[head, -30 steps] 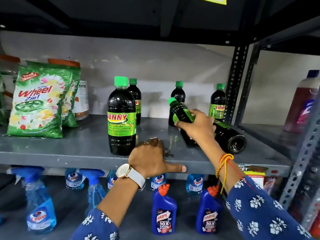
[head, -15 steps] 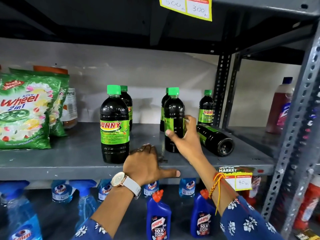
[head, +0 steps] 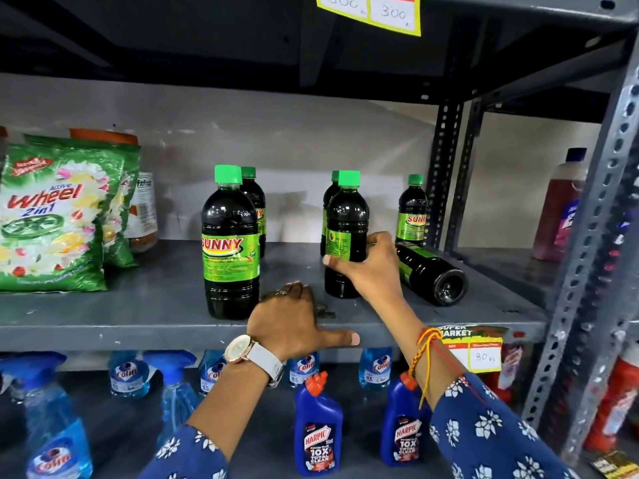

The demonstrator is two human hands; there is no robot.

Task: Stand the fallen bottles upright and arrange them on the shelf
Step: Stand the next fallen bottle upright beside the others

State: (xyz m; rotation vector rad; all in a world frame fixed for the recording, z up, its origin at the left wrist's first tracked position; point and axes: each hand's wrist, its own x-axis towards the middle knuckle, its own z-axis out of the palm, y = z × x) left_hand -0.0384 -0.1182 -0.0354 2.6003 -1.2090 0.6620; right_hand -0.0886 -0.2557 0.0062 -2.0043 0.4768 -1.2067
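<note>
The bottle that the right hand point(head: 371, 267) was tipping up a second ago now stands straight on the shelf point(head: 138, 316), its green cap at the top and its base flat on the grey metal. The fingers point(head: 375, 240) of that hand are wrapped around its lower label, clamped on it, so the held bottle point(head: 345, 233) has not been let go yet. It sits right of the front Sunny bottle point(head: 230, 243) and just in front of another upright one near the back.

The left hand point(head: 294, 323) has not budged: palm down on the shelf's near edge, fingers curled and resting on the metal, thumb stretched along the lip, holding nothing.

That leaves one fallen bottle point(head: 430, 273), lying on its side just right of the right hand, its round base pointing toward the near right corner and its neck hidden behind the wrist. A further upright bottle point(head: 411, 210) stands behind it by the far post.

So one more is up, I'd say, and the lying one is the obvious next job; it lies close enough that a careless release or elbow could set it rolling toward the edge
</note>
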